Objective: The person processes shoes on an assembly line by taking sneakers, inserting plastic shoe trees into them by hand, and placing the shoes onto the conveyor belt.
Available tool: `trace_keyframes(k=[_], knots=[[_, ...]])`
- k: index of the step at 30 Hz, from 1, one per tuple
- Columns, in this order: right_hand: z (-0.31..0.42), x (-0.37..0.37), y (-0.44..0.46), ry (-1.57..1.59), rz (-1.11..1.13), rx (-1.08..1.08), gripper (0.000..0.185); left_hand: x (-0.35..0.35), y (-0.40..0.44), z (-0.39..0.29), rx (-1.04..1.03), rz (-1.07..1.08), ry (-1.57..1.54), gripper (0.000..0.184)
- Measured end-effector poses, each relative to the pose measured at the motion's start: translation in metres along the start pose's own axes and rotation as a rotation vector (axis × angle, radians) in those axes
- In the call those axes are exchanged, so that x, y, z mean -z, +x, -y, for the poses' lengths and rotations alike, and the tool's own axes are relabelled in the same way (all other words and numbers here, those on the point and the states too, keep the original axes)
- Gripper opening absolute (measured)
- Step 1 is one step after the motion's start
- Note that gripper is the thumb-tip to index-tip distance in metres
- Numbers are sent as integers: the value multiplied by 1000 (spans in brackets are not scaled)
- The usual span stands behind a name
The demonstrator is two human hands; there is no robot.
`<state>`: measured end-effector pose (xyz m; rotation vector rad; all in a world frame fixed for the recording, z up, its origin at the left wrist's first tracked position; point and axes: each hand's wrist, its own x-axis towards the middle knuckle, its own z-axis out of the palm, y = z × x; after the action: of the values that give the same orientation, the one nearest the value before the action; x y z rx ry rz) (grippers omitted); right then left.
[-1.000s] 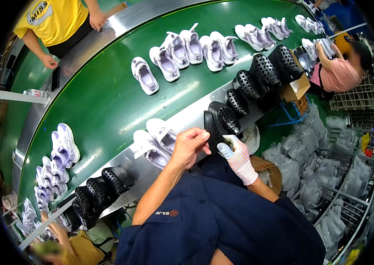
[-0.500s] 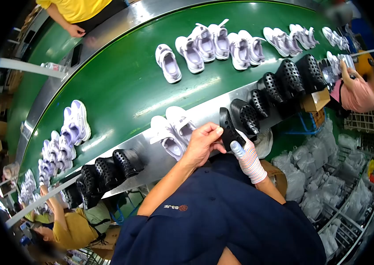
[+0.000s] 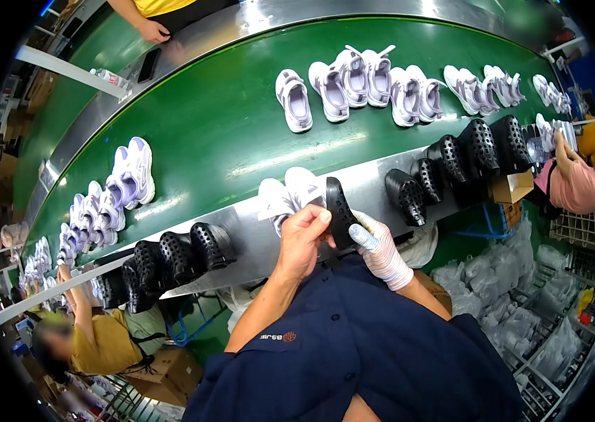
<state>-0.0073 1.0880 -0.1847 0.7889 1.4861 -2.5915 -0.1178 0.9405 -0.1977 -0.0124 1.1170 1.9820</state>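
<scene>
A black perforated clog (image 3: 340, 211) is held up in front of my chest, tilted, with its narrow side facing me. My bare left hand (image 3: 303, 240) pinches its left edge between thumb and fingers. On the other side, my right hand (image 3: 382, 254) wears a striped glove with a bluish thumb tip and grips the lower right part. Its fingers are partly hidden behind the clog. Just beyond my hands, a pair of white sneakers (image 3: 277, 204) rests at the belt's near edge.
Black clogs stand along the metal ledge (image 3: 255, 247) to the left (image 3: 174, 257) and right (image 3: 480, 148). White-lilac sneakers (image 3: 294, 102) line the green belt (image 3: 220, 141). Bagged items (image 3: 501, 271) fill racks at lower right. People work at left (image 3: 104, 341), right (image 3: 578, 179) and across (image 3: 153, 28).
My view has swung, so the belt and shoes appear shifted right. The clog and both hands have moved a little left, towards the white pair, and the grip stays.
</scene>
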Motion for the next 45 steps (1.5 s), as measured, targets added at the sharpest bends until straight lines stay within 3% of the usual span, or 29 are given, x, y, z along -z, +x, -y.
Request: trace_keyframes(k=[2,8,11,13,20,23,25,28,32,38,39,41,44,45], knots=[[7,-5,1,-380,-66,98,66,4,-3,-1,-22,-45,32,16],[-2,-20,7,-528,-60,249,75,13,-30,-9,-204,-248,414,20],[7,-28,9,-280,35,129,77,11,-40,-19,-224,-259,369,18],[17,-34,9,-63,141,-30,76,16,-47,-23,-98,-110,-23,16],[-1,-36,18,-47,269,-106,73,31,-68,-5,-182,-173,-185,16],[3,-42,22,-161,277,-93,72,31,-74,-2,-250,-306,-91,14],[-5,-40,25,-214,291,-67,72,26,-81,-5,-383,-478,279,13],[-6,-45,29,-245,327,-5,74,21,-88,-13,-451,-544,482,13],[-5,-45,35,-348,333,14,78,17,-89,-15,-437,-580,475,13],[3,-46,35,-438,388,74,76,21,-86,-14,-442,-480,252,11],[4,-42,35,-438,381,75,76,24,-86,-14,-366,-399,76,11],[6,-32,36,-237,462,-46,74,22,-85,-12,-284,-315,-100,11],[-1,-19,37,-313,485,-93,75,12,-87,-10,-258,-391,85,12],[-4,-18,36,-311,486,-99,75,10,-87,-8,-366,-447,413,10]])
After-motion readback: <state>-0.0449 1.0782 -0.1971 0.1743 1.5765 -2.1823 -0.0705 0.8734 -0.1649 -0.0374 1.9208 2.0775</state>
